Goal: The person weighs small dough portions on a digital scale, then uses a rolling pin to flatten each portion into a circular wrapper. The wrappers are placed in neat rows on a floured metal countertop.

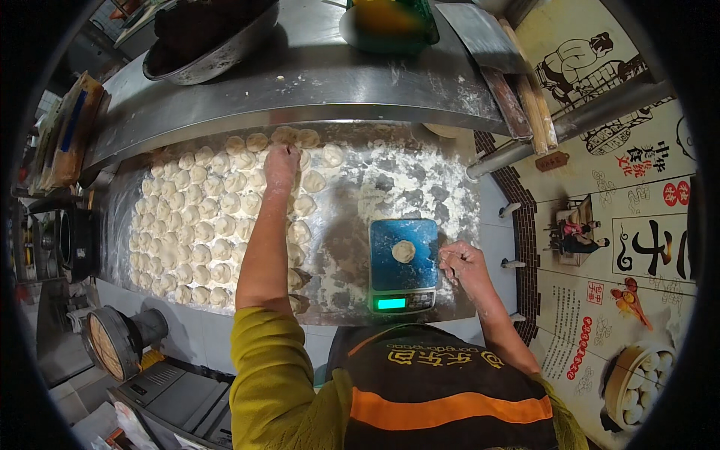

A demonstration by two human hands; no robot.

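My left hand point(281, 166) reaches to the far edge of the floured worktop, fingers closed at a round dumpling point(285, 136) in the back row; its fingertips are partly hidden. Many pleated dumplings point(180, 201) lie in close rows on the left half, on both sides of my left forearm. Over on the right, a blue-topped kitchen scale point(380, 264) with a lit green display carries a single dumpling point(403, 251). Just beside the scale's right edge, my right hand point(461, 262) has its fingers curled and pinched together. What they hold, if anything, cannot be made out.
A steel shelf point(337, 90) runs above the far edge of the worktop. On it stand a large metal bowl point(214, 67) and a green basket point(420, 34). White flour point(405, 180) covers the right part of the worktop. A printed wall point(592, 225) is at the right.
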